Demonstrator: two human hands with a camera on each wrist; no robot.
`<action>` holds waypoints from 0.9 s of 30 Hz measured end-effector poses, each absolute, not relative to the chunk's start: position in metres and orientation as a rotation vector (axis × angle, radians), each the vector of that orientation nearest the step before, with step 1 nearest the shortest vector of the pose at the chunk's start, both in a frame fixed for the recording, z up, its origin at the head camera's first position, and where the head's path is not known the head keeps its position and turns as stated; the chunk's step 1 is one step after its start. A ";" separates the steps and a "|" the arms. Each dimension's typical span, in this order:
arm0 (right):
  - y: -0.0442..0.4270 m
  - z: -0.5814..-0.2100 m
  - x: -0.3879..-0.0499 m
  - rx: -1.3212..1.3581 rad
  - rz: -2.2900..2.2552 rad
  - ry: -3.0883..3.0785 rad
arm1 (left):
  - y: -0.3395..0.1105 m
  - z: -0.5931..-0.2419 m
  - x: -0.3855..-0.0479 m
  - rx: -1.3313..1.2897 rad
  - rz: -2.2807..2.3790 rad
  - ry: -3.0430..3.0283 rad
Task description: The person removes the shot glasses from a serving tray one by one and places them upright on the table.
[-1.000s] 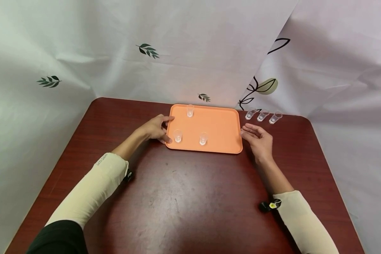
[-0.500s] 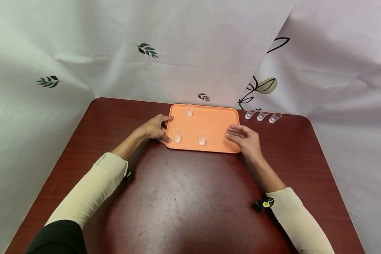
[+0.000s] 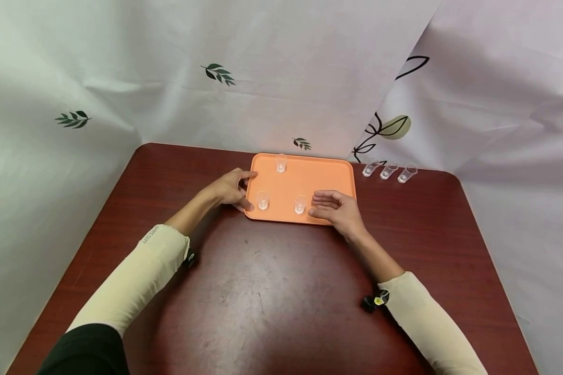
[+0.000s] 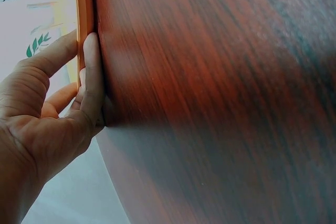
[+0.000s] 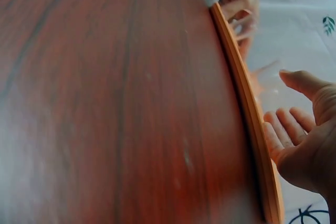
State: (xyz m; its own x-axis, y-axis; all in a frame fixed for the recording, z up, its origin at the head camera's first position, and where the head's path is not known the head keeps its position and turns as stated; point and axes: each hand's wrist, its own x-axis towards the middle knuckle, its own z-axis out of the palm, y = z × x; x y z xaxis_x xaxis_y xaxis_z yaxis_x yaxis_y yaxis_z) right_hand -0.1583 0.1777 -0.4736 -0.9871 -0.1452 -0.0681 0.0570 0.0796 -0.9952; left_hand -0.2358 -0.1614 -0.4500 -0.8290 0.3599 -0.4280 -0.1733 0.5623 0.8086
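My left hand [image 3: 229, 189] grips the orange tray [image 3: 330, 179] at its left end, thumb at the near corner and fingers spread along the edge. The left wrist view also shows this hand [image 4: 55, 100] against the tray's rim [image 4: 86, 3]. Over the tray's right half is my right hand [image 3: 341, 212], thumb and fingers parted and holding nothing. Just left of its fingertips stands a small clear plastic cup [image 3: 300, 205], apparently untouched. A second clear cup [image 3: 262, 201] stands near the left hand, and a third cup [image 3: 281, 163] by the far rim.
Three more clear cups, the left [image 3: 370, 167], middle [image 3: 388, 170] and right one [image 3: 407, 174], stand in a row on the dark red wooden table [image 3: 262, 291], right of the tray. A white leaf-patterned sheet [image 3: 262, 67] hangs behind the table.
My right hand has moved left from beyond the tray's right edge to beside the near middle cup. The left hand, tray and cups have stayed in place.
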 end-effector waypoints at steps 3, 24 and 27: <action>0.170 -0.476 -0.159 -0.108 -1.996 2.208 | -0.162 -0.449 -0.236 0.146 1.247 2.233; 0.151 -0.480 -0.158 -0.161 -1.954 2.313 | -0.162 -0.450 -0.236 0.137 1.266 2.221; 0.152 -0.480 -0.157 -0.148 -1.984 2.292 | -0.162 -0.450 -0.236 0.142 1.266 2.224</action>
State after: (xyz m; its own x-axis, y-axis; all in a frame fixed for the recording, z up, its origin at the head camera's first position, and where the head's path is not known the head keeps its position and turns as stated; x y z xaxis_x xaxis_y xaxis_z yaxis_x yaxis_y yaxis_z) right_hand -0.1571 0.1524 -0.4799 -0.9896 -0.1430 -0.0171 -0.0036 0.1428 -0.9897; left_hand -0.2361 -0.1624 -0.4504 -0.8316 0.3585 -0.4242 -0.1819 0.5459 0.8179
